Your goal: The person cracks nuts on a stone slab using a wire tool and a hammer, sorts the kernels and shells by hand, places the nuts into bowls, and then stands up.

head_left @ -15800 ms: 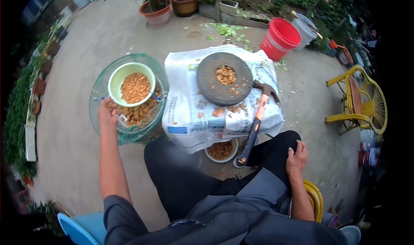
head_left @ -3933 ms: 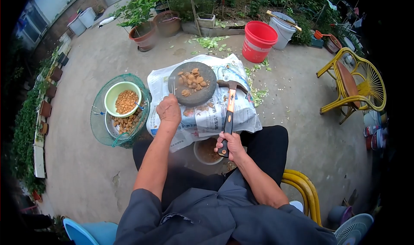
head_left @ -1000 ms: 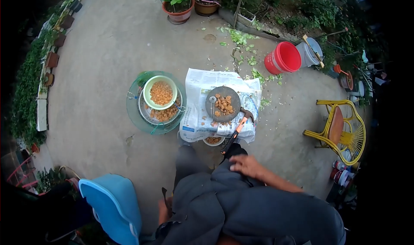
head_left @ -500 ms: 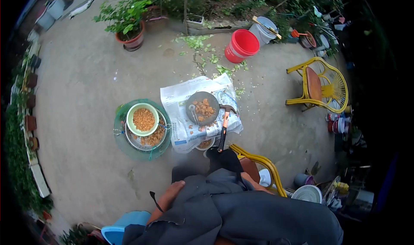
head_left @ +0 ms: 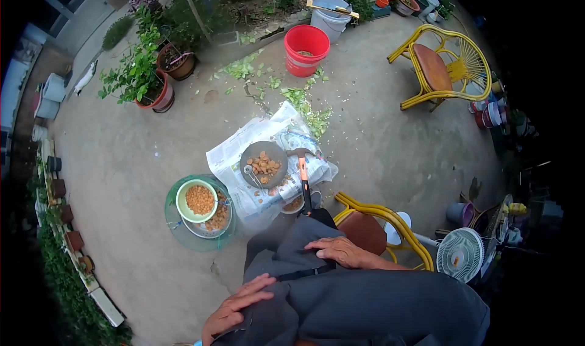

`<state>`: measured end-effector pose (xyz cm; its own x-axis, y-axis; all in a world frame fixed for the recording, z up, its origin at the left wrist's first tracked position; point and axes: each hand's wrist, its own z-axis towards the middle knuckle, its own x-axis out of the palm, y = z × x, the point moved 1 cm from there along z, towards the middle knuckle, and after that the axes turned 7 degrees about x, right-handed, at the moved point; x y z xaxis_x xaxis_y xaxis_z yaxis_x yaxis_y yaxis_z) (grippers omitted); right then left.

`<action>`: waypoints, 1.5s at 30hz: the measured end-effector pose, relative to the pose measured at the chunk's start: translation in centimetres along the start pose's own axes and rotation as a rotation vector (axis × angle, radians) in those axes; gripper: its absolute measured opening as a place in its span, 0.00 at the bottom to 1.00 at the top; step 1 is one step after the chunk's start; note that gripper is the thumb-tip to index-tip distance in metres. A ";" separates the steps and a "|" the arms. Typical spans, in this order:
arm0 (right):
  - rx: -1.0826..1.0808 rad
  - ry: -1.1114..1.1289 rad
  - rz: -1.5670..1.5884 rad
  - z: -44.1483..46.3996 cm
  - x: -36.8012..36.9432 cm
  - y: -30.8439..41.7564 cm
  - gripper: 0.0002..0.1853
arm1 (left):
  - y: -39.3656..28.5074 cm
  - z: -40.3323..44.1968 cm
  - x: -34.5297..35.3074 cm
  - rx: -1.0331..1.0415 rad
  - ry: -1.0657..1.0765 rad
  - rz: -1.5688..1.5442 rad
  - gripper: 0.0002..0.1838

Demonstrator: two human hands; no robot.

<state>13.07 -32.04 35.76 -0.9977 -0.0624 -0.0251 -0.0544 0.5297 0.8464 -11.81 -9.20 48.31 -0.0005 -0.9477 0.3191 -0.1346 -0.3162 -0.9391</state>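
My left hand (head_left: pixel 241 306) lies on the left thigh of my dark trousers (head_left: pixel 359 300), fingers apart. On the other thigh rests my right hand (head_left: pixel 338 250), its fingers stretched out, with nothing held. In front of my knees, a round grey slab (head_left: pixel 278 174) on spread newspaper (head_left: pixel 234 148) bears brown, nut-like pieces (head_left: pixel 263 163) and a small metal tool (head_left: pixel 251 176). A claw hammer (head_left: pixel 304 178) with a black and orange handle leans across the paper's right side. To the left, a pale green bowl (head_left: pixel 198 184) of small tan pieces sits over a basin (head_left: pixel 204 231) with more pieces.
A red bucket (head_left: pixel 304 59) and a grey-white bucket (head_left: pixel 329 23) stand beyond the newspaper. Yellow chairs (head_left: pixel 442 65) and a fan (head_left: pixel 461 254) are on the right. Potted plants (head_left: pixel 161 96) stand back left. Green leaf scraps (head_left: pixel 314 120) litter the concrete.
My left hand has come forward onto the thigh, and my right hand, mostly hidden before, now lies on the other thigh. The view has turned, shifting the newspaper and chairs within it.
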 end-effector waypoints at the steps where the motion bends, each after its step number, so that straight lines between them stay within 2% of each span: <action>1: 0.076 0.032 -0.155 1.1 -0.1 -4.6 0.22 | 0.4 0.7 0.4 -0.066 -0.135 -0.131 0.45; 2: 0.157 0.060 -0.298 1.4 1.1 -9.0 0.22 | 0.9 0.9 1.2 -0.143 -0.263 -0.262 0.44; 3: 0.073 -0.282 -0.326 1.3 2.4 -8.6 0.20 | 2.0 0.7 0.9 -0.167 -0.371 -0.367 0.42; 4: 0.215 -0.250 -0.424 1.5 3.7 -9.8 0.20 | 3.2 0.4 0.6 -0.180 -0.484 -0.471 0.39; 6: 0.523 -0.175 -0.613 2.9 6.5 -14.8 0.23 | 10.4 0.5 -2.4 -0.095 -0.668 -0.644 0.31; 7: 0.630 -0.354 -0.385 4.3 7.9 -17.8 0.25 | 14.5 0.1 -4.8 -0.315 -0.701 -0.451 0.38; 8: 0.697 -0.392 -0.335 5.6 9.2 -19.9 0.25 | 21.0 -1.5 -7.6 -0.432 -0.453 -0.166 0.35; 10: 0.835 -0.430 -0.244 7.2 12.8 -23.3 0.25 | 29.6 -3.8 -10.0 -0.621 0.095 0.434 0.28; 12: 0.777 -0.496 -0.036 8.8 18.6 -28.0 0.23 | 30.2 -4.5 -12.1 -0.724 0.390 0.800 0.25; 14: 0.401 -0.652 0.430 10.7 28.6 -36.7 0.22 | 29.2 -5.4 -12.7 -0.822 0.343 0.836 0.23; 15: 0.237 -0.697 0.624 11.7 32.5 -39.5 0.21 | 33.4 -8.2 -15.1 -0.645 0.539 0.905 0.24; 17: 0.524 -0.585 0.434 8.2 29.8 -26.9 0.18 | 41.5 -13.4 -19.8 -0.196 0.842 1.052 0.24; 18: 0.653 -0.504 0.334 6.2 27.2 -18.0 0.16 | 45.5 -15.7 -22.2 -0.069 0.684 0.968 0.21; 20: 0.599 -0.676 -0.040 4.0 28.3 -14.4 0.18 | 41.7 -14.8 -24.0 -0.393 0.676 0.816 0.21; 21: 0.681 -0.761 0.090 4.9 30.5 -16.8 0.21 | 40.0 -14.6 -24.4 -0.563 0.609 0.721 0.20; 24: 0.602 -0.940 -0.205 4.6 32.3 -16.5 0.24 | 35.2 -14.4 -24.7 -0.873 0.447 0.513 0.20; 25: 0.602 -1.014 -0.165 5.9 34.0 -19.2 0.21 | 34.1 -13.9 -24.6 -0.926 0.413 0.479 0.20; 28: 0.653 -0.628 0.345 6.8 33.3 -18.6 0.17 | 32.2 -11.2 -22.7 -1.015 0.338 0.465 0.19; 32: 0.520 -0.752 0.296 5.2 36.0 -20.3 0.15 | 31.5 -6.4 -18.7 -1.014 0.315 0.547 0.19; 34: 0.333 -1.107 0.509 3.4 39.4 -22.2 0.14 | 31.4 -4.2 -16.6 -1.007 0.326 0.587 0.19; 36: 0.521 -1.329 0.670 1.1 43.0 -22.5 0.12 | 31.5 -2.8 -15.0 -1.010 0.337 0.616 0.19; 38: 0.970 -1.040 1.353 -0.2 47.8 -24.1 0.12 | 31.3 -1.9 -14.3 -1.010 0.362 0.643 0.18; 39: 0.939 -1.019 1.513 2.0 54.0 -28.9 0.13 | 31.1 -1.7 -14.1 -1.009 0.375 0.653 0.18; 40: 0.823 -0.918 0.754 2.1 58.4 -29.3 0.12 | 31.1 -1.5 -14.1 -1.011 0.390 0.663 0.18; 41: 0.787 -0.958 -0.060 2.0 62.8 -29.3 0.12 | 31.0 -1.4 -14.1 -1.008 0.407 0.667 0.18; 42: 0.942 -0.841 0.165 3.5 64.9 -28.6 0.11 | 30.8 -1.5 -14.5 -1.011 0.430 0.677 0.18; 44: 0.769 -0.900 0.089 4.7 72.0 -25.7 0.09 | 30.8 -1.5 -15.6 -1.020 0.486 0.690 0.18; 45: 0.827 -0.945 0.184 6.4 73.9 -23.0 0.09 | 30.7 -1.5 -16.4 -1.026 0.518 0.696 0.18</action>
<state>-59.61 -43.49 11.02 -0.6137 0.5133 -0.5999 0.4196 0.8557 0.3029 -17.45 -3.32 14.42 -0.7137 -0.6991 0.0433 -0.6291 0.6126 -0.4785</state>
